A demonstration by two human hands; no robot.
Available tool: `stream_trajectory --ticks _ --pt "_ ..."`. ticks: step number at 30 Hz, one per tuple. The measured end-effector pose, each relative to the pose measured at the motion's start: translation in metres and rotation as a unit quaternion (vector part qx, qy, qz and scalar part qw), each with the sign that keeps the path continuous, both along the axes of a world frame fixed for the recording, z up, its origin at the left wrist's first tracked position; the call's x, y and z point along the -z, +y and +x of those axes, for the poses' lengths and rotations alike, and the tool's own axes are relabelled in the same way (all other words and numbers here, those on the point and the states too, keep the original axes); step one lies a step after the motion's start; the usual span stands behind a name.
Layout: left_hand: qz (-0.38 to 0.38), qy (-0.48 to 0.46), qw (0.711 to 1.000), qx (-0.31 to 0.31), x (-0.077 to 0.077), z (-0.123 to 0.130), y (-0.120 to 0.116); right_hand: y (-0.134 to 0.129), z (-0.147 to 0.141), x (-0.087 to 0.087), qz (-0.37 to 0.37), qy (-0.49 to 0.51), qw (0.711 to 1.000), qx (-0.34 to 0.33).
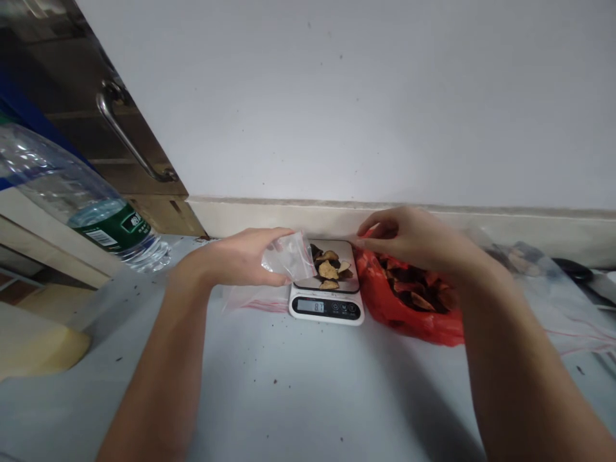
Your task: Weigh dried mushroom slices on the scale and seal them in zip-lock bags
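Observation:
A white digital kitchen scale [327,313] stands against the wall's foot, its display reading about 8.7. Several dried, brownish slices [329,269] lie on its metal plate. At the scale's left side, my left hand [245,256] holds a small clear zip bag [291,256] between thumb and fingers, its mouth tilted toward the slices. My right hand [409,237] is closed in a pinch at the upper left rim of a red plastic bag [385,308]. Darker dried slices [421,289] fill that bag; my wrist covers part of it.
More clear zip bags [255,298] lie flat left of the scale, and others [568,321] at the far right. A large water bottle [106,218] leans in at the left, by a yellowish container [43,346]. Small crumbs dot the pale table [289,398]. A white wall [366,102] rises behind.

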State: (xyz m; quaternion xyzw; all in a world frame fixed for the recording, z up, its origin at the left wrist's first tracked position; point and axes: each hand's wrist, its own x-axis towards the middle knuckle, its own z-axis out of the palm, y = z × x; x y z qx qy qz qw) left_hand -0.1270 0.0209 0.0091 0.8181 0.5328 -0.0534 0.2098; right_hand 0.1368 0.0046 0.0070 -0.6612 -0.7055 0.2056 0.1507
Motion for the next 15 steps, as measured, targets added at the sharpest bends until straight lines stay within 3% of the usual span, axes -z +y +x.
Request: stream_trajectory --ticks 5,9,15 --pt "-0.02 0.017 1.0 -0.006 0.002 -0.005 0.002 -0.005 0.0 -0.003 -0.032 -0.037 0.999 0.014" --pt "-0.035 0.015 0.999 -0.02 0.003 -0.007 0.003 -0.006 -0.007 -0.001 -0.065 -0.024 0.997 -0.017" --pt "-0.03 0.011 0.999 -0.013 -0.003 -0.007 -0.001 -0.003 -0.009 0.006 -0.033 -0.026 0.999 -0.024"
